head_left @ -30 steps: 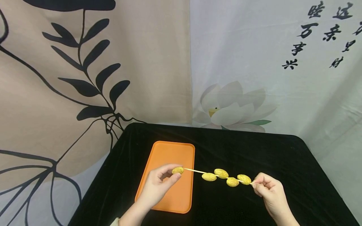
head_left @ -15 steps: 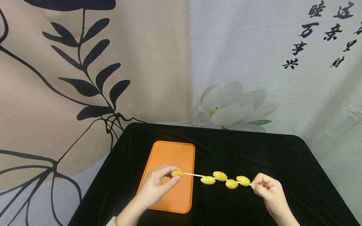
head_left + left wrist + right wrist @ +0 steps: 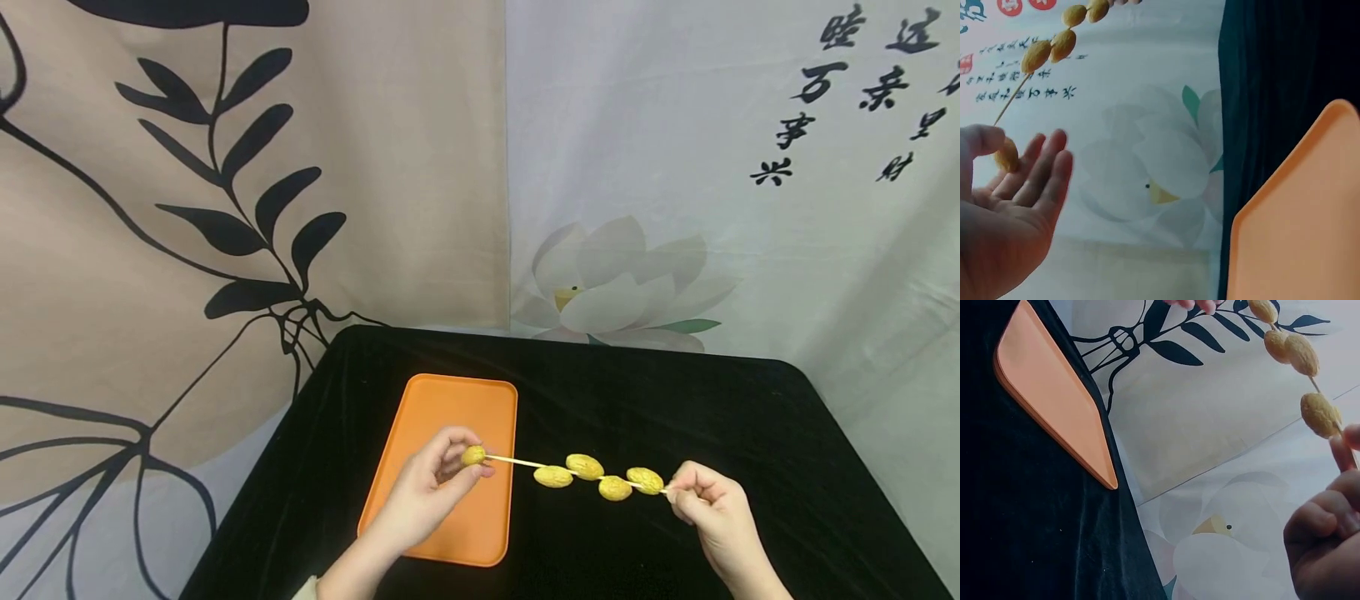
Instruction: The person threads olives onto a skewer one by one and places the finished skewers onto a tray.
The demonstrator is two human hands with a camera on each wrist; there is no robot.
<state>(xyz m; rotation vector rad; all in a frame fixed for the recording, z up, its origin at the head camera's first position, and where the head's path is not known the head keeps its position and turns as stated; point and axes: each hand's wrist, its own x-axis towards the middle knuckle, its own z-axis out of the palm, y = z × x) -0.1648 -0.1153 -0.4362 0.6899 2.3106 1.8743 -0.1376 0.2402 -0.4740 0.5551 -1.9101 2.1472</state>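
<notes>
A thin pale stem (image 3: 516,461) bearing yellow wrinkled dates (image 3: 584,466) is stretched between the two hands, off the table. At its left end my left hand (image 3: 427,496) pinches a single date (image 3: 473,455) between thumb and fingers, above the orange tray. The left wrist view shows this date (image 3: 1007,155) beside the thumb, with other fingers extended. My right hand (image 3: 712,512) pinches the stem's right end just past the last date (image 3: 645,480), its other fingers curled. In the right wrist view, that date (image 3: 1320,415) sits close to the fingertips.
An orange rectangular tray (image 3: 465,408) lies on the left part of the black cloth-covered table (image 3: 637,392). Behind the table hangs a printed curtain (image 3: 420,167) with dark leaves, a pale lotus and writing.
My left hand dipped slightly with its date, then came back up. Its fingers have shifted and spread around the date. The right hand stays nearly still.
</notes>
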